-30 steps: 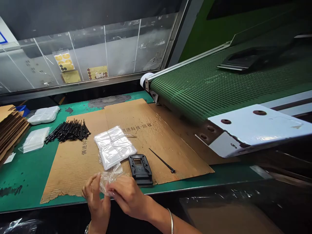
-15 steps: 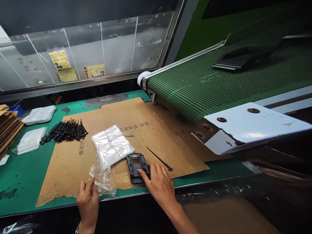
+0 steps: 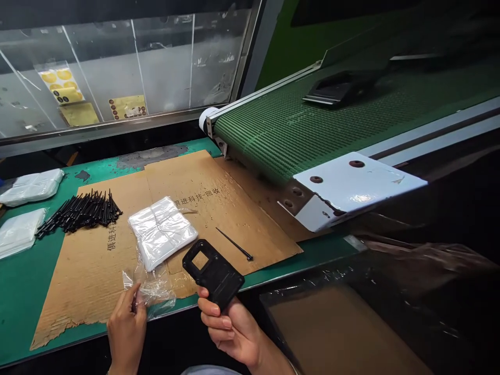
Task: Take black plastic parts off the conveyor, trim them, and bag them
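My right hand (image 3: 230, 328) grips a black moulded plastic frame (image 3: 213, 273) with a square window, lifted off the cardboard. My left hand (image 3: 127, 325) pinches the edge of a clear plastic bag (image 3: 148, 294), which lies partly on the cardboard sheet (image 3: 97, 281). Just above that bag sits a stack of clear plastic bags (image 3: 162, 233). One loose black cable tie (image 3: 234, 244) lies on the cardboard to the right of the stack. A bundle of black cable ties (image 3: 78, 213) lies at the sheet's left edge.
A green mesh conveyor belt (image 3: 297, 125) runs in from the upper right, carrying a black frame (image 3: 336, 88), with a white metal plate (image 3: 351, 182) at its side. White packs of bags (image 3: 31, 187) lie on the green table (image 3: 23, 297) at left. A glass panel stands behind.
My right hand has picked the black frame up from the cardboard and tilted it. The view has shifted, so everything sits further left. My left hand still holds the clear bag.
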Tool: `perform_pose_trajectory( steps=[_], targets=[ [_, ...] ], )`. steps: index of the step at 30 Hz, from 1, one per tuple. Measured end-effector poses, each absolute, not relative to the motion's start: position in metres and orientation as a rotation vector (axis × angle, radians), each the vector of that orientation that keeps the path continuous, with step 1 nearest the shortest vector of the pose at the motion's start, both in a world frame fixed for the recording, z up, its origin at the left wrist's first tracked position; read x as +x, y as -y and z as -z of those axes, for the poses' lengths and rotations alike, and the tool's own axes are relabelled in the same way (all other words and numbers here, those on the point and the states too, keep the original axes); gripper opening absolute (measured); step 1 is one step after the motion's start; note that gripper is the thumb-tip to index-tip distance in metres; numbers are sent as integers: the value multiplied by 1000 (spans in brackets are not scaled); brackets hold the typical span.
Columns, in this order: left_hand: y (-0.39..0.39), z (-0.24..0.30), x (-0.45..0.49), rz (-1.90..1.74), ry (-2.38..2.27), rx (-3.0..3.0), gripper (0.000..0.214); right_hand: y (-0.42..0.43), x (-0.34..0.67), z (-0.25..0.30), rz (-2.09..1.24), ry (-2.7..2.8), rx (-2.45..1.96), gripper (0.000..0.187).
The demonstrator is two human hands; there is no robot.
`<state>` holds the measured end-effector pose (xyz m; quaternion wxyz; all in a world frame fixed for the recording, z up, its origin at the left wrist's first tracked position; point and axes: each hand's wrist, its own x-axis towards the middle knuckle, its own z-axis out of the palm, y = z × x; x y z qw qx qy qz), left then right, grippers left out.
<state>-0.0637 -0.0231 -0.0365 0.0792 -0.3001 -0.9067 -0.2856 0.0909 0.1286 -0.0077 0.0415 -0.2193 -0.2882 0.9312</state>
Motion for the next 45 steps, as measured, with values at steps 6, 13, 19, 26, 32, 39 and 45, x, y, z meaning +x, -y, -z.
perform_pose_trajectory(
  steps=[6,13,19,26,32,39,45],
  targets=[
    [19,30,-62,805,2823,-852,35,-117,93,7,-3142,-38,-256,20],
    [20,30,-62,873,2891,-795,39,-114,94,8,-3088,146,-423,22],
    [17,22,-64,1195,2984,-726,33,-111,94,11,-2648,1557,-567,40],
    [18,16,-69,1469,3009,-945,33,-116,78,21,-2008,2221,-405,34],
    [24,12,-61,1398,2864,-1127,25,-113,75,38,-1829,2190,-700,31],
    [19,15,-46,930,2478,-1251,24,-109,79,30,-1669,2245,-467,17],
    [7,2,-36,875,2183,-1650,23,-102,64,50,-1862,1762,-571,18]
  ],
)
